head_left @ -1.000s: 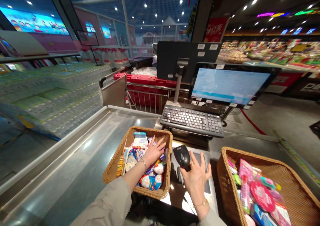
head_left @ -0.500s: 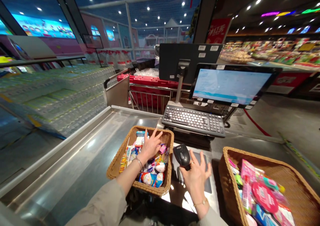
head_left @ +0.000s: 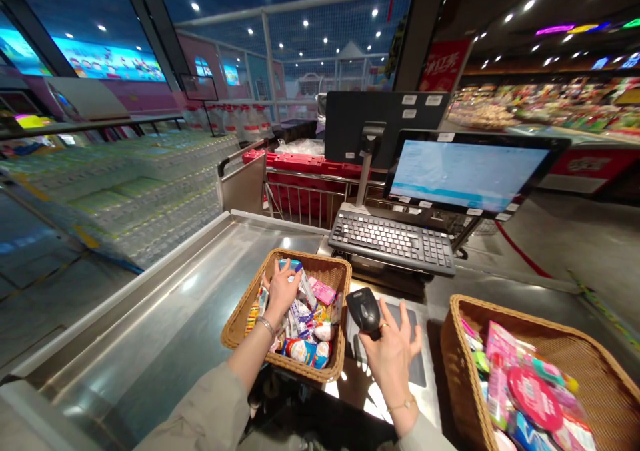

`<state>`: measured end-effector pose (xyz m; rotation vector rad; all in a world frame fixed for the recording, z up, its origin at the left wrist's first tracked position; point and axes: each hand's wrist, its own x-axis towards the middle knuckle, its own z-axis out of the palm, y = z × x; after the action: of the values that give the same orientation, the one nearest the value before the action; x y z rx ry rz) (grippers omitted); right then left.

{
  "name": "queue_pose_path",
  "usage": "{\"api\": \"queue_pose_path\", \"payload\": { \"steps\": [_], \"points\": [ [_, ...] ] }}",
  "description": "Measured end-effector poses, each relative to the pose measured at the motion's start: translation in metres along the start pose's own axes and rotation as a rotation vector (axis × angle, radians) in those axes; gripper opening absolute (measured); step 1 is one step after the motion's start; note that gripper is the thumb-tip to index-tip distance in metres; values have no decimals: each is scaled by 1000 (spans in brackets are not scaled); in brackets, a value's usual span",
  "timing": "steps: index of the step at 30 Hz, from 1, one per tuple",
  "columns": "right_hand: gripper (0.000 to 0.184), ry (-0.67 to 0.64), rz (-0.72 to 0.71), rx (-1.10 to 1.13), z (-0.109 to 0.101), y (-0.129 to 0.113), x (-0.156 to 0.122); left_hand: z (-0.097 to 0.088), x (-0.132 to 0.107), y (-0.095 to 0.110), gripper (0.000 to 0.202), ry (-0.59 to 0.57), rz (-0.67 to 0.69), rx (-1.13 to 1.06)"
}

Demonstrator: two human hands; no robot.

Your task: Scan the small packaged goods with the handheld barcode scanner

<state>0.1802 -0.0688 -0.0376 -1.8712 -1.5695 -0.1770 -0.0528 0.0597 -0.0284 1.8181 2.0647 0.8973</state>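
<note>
Above the steel worktop before me, the right hand pinches a black scanner, probably light, rigid and surest at its neck, other fingers spread; the left hand's grip is half-curled at a blue packet in the left wicker basket, hold unclear.

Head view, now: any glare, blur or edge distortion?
Head view: bright glare spots on the metal counter; the lit screen is too washed out to read; the basket at lower right looks stretched toward the frame edge, its goods soft; the far produce display is blurred; the black scanner and right hand look fairly sharp.
</note>
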Motion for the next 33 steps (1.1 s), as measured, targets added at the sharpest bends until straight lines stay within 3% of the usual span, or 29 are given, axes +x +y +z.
{"api": "queue_pose_path", "payload": {
  "steps": [5,8,10,12,21,33],
  "points": [
    [18,13,-11,-5,-1,1,-1,9,-2,-28,33,12,-51,2],
    [18,3,-7,-2,-1,2,0,10,-5,-43,32,65,3,71],
    [19,0,-3,1,-2,2,0,8,-8,-49,35,154,87,153],
    [19,3,-6,3,-3,0,1,3,-9,-52,38,170,200,254],
    [20,9,-17,0,-1,-1,1,-14,14,-65,49,-131,549,560],
    [15,-9,-4,-30,0,9,1,0,35,-91,35,-207,589,491]
  ]
}}
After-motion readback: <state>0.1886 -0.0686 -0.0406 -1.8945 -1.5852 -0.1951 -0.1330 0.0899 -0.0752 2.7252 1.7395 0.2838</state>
